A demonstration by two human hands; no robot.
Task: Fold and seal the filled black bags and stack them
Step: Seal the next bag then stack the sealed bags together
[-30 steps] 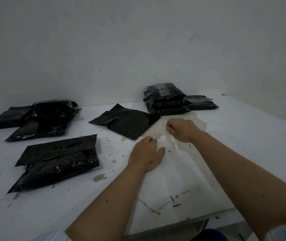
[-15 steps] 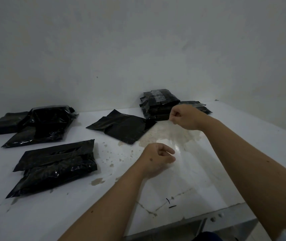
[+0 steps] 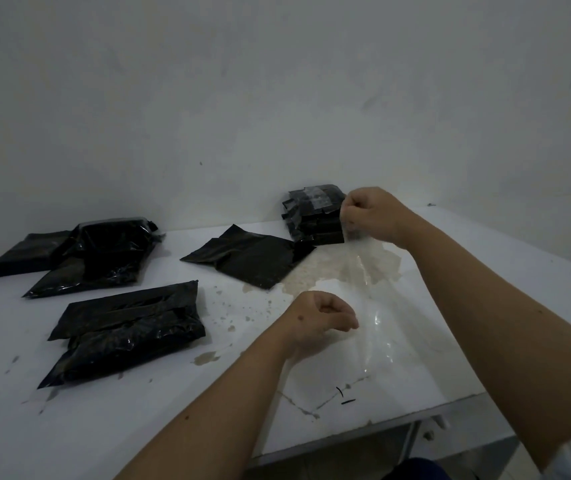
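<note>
— Clear tape is pinched at its upper end by the right hand; its lower end is gripped by the curled left hand.

— And the black bags?

— A flat bag is seen mid-table; taped ones are stacked by the far edge; filled bags are left near the left edge.

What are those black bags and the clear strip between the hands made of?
The black bags look like thin glossy plastic film: they crinkle and catch highlights. The clear strip, stretched between the right hand and left hand, seems to be transparent tape or film; it glints.
</note>
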